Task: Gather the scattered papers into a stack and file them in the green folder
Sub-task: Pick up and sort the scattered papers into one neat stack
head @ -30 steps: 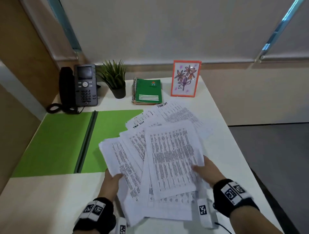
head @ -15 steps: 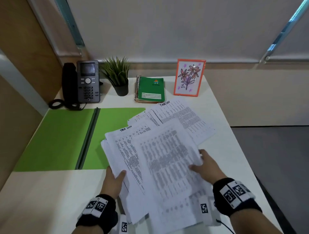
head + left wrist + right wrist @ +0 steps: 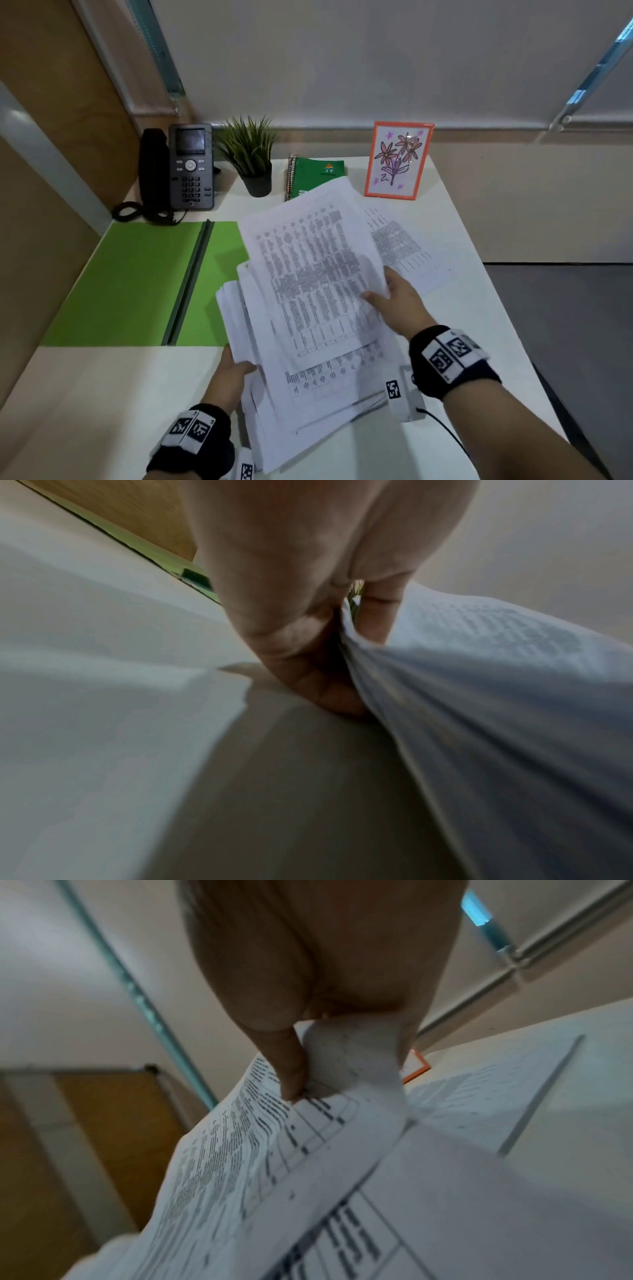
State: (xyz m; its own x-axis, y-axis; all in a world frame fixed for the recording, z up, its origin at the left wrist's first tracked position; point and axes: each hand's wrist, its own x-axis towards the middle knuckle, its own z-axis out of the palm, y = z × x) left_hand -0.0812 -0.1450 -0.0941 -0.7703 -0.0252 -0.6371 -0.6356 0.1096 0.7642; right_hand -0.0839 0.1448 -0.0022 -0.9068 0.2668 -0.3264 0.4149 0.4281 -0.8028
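Note:
A loose stack of printed papers point(image 3: 308, 301) is lifted off the white desk, tilted up toward me. My left hand point(image 3: 236, 368) grips its lower left edge, thumb on top; the left wrist view shows the fingers pinching the papers point(image 3: 462, 696). My right hand point(image 3: 390, 291) holds the right edge of the stack, thumb on the printed face point(image 3: 291, 1123). One printed sheet point(image 3: 404, 250) still lies flat on the desk at the right. The green folder point(image 3: 137, 281) lies open on the desk's left side, its right leaf partly under the stack.
Along the back of the desk point(image 3: 102, 394) stand a black desk phone point(image 3: 188, 168), a small potted plant point(image 3: 250, 154), a green spiral notebook point(image 3: 315, 174) and an orange-framed flower drawing point(image 3: 397, 159). The desk's right edge drops to grey floor point(image 3: 565, 325).
Both hands have drawn the spread sheets together and raised them off the desk into a tilted stack. One sheet stayed behind at the right.

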